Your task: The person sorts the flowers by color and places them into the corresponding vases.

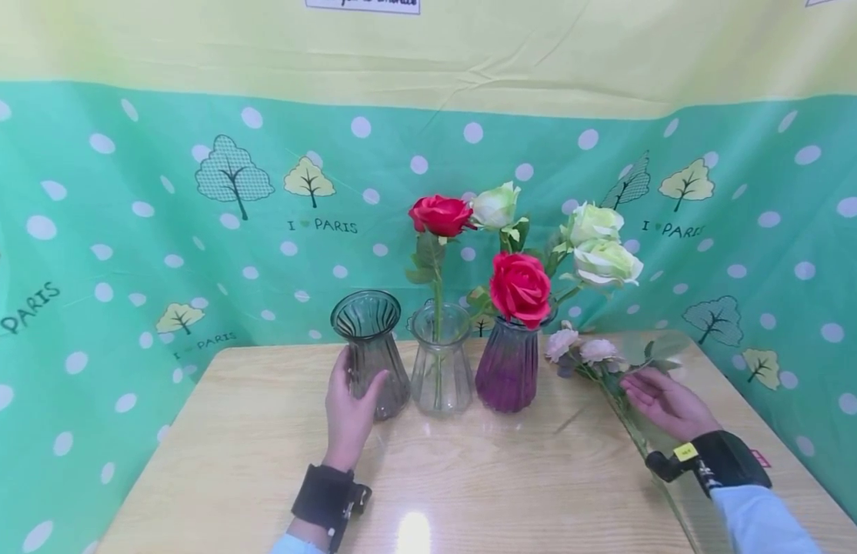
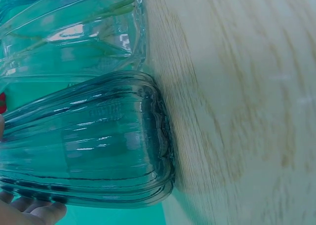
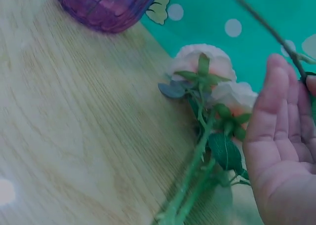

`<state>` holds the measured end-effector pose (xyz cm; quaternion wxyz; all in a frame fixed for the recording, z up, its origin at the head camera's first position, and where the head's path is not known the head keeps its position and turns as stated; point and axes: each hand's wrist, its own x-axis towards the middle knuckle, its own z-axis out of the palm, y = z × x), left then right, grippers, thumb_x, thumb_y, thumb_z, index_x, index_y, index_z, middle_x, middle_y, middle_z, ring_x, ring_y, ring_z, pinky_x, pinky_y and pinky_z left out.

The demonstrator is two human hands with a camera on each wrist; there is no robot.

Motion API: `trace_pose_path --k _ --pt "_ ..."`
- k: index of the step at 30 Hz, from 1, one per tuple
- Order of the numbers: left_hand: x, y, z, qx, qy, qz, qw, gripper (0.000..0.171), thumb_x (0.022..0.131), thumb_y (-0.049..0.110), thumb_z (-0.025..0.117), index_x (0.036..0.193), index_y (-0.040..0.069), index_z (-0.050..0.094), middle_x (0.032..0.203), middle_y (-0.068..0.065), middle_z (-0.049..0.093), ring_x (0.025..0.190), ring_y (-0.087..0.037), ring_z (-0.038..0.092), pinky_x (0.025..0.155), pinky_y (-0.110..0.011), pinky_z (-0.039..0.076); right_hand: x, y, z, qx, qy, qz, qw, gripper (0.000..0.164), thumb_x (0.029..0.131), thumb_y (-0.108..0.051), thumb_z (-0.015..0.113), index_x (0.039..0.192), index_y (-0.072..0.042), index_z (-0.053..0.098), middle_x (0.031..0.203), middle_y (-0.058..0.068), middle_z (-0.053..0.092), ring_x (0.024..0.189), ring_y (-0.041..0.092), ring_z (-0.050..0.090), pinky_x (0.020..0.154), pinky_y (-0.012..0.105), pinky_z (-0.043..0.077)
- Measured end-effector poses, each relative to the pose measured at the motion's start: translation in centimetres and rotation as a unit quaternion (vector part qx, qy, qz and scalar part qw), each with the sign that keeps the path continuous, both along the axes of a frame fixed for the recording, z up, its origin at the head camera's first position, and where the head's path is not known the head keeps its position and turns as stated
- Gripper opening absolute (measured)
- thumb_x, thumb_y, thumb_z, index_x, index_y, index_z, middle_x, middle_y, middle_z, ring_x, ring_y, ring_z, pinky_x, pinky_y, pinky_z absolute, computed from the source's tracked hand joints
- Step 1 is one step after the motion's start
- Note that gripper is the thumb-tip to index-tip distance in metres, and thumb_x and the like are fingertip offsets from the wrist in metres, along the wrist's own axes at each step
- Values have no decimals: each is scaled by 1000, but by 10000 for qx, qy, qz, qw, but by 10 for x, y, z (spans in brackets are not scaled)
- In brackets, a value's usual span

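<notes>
My left hand (image 1: pixel 351 412) grips a ribbed grey-green glass vase (image 1: pixel 381 377), fingers along its left side and thumb across the front. This vase leans slightly left in the head view, and its base (image 2: pixel 158 141) is right by the tabletop in the left wrist view. My right hand (image 1: pixel 667 402) is over the right side of the table, palm turned up. In the right wrist view, its thumb and fingers pinch a thin dark stem (image 3: pixel 269 30) that runs out past the top edge. Pale pink flowers (image 1: pixel 598 352) on green stems (image 3: pixel 192 185) lie beside that hand.
A clear glass vase (image 1: pixel 459 381) holding a red rose (image 1: pixel 441 215) stands just right of the grey-green one. Beside it is a purple vase (image 1: pixel 508 377) with another red rose (image 1: pixel 521 288) and several whitish-green roses (image 1: pixel 605 261). A printed green cloth (image 1: pixel 262 254) hangs behind the table.
</notes>
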<state>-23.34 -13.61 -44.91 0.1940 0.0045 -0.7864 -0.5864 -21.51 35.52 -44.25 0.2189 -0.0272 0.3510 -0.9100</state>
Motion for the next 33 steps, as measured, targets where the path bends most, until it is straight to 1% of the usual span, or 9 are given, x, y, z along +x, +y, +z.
trace_pose_path --k 4,11,14,17,19,21,23,28,33 --pt "-1 0 -1 21 28 -16 10000 86 82 41 69 147 9 23 153 -13 27 140 -28 28 116 -46 27 2 -9 4 -70 148 4 9999 37 103 -13 30 103 -3 66 106 12 68 103 20 64 94 28 52" --pt "-3 0 -1 2 -49 -30 10000 88 81 43 68 148 10 23 153 -13 27 141 -28 27 116 -46 27 6 -35 19 37 729 -460 9963 33 102 -8 32 104 -3 65 106 11 68 103 20 64 94 28 52" --pt "-3 0 -1 -11 -40 -32 10000 88 81 42 69 147 9 23 153 -13 27 141 -28 28 116 -45 27 11 -49 26 358 1355 -753 9873 34 100 -1 30 105 -3 64 104 9 68 100 18 65 93 26 52" --pt "-2 0 -1 -28 -18 -24 10000 87 81 42 69 147 9 23 153 -13 27 140 -28 28 116 -45 27 17 -66 37 490 1582 -1319 9773 32 99 3 32 102 -2 63 100 8 67 96 17 65 91 25 53" --pt "-2 0 -1 -44 -22 -12 10000 87 81 42 69 148 10 23 153 -13 27 140 -28 28 116 -45 27 20 -78 46 484 1514 -1798 9708 28 98 3 36 99 -3 64 96 7 67 92 16 66 88 24 54" --pt "-3 -1 -1 -58 -39 -8 10000 86 81 42 68 148 11 23 153 -13 27 140 -28 28 116 -46 27 23 -90 55 130 1150 -2245 9676 22 97 0 42 94 -3 64 91 7 67 88 17 66 86 24 55" --pt "-3 -1 -1 -62 -43 -11 10000 86 81 42 68 148 10 23 153 -13 27 140 -28 28 116 -46 27 26 -101 63 -174 984 -2561 9615 18 96 0 46 92 -2 63 88 8 67 85 18 65 84 24 55" --pt "-4 -2 -2 -80 24 0 10000 86 82 41 69 147 8 24 152 -14 28 140 -29 29 115 -46 28 32 -131 73 -728 1017 -2763 9529 15 94 1 48 93 1 63 91 13 68 86 21 66 85 26 55" --pt "-4 -1 -3 -97 64 -11 9999 86 82 41 69 147 7 24 152 -14 29 140 -29 30 115 -46 28 43 -172 81 -678 1229 -3046 9421 14 93 2 49 91 1 63 88 13 70 82 21 68 82 27 57"
